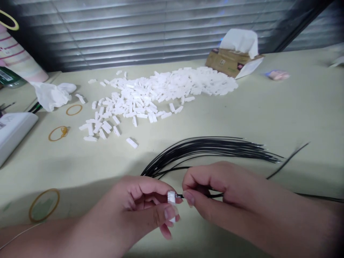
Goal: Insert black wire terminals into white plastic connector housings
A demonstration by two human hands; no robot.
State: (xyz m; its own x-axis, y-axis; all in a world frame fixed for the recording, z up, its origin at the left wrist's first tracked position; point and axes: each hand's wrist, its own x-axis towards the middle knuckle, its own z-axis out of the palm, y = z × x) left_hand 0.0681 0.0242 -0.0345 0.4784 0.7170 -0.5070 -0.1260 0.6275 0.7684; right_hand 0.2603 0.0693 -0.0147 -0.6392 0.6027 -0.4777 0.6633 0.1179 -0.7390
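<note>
Connector housing [171, 196], white and slotted, sits over the near part of the table [268, 107], pinched between the thumb and fingers of the left hand [145, 200]. And here's the right hand [228, 190], thumb and forefinger closed on a black wire [180, 196], its metal tip right up at the housing's upper end. Whether that tip is seated, I can't tell.

Tight work, and the risks look small but real: push off-line and the thin tip could bend against the plastic; pick the wrong slot and the wire order is off; turn the terminal the wrong way and it may not catch. The left thumb covers much of the housing, so a slip or a misread slot would be easy.

Just beyond the hands, a bundle of black wires [215, 147] fans out to the right; a loose strand there could snag on the working wire. One stray housing [132, 143] lies nearer than the big pile of white housings [174, 86], which spreads back to the tissue box [223, 61]. Out left, rubber bands [31, 211] lie on the tabletop, with a crumpled tissue [52, 96] farther back.
</note>
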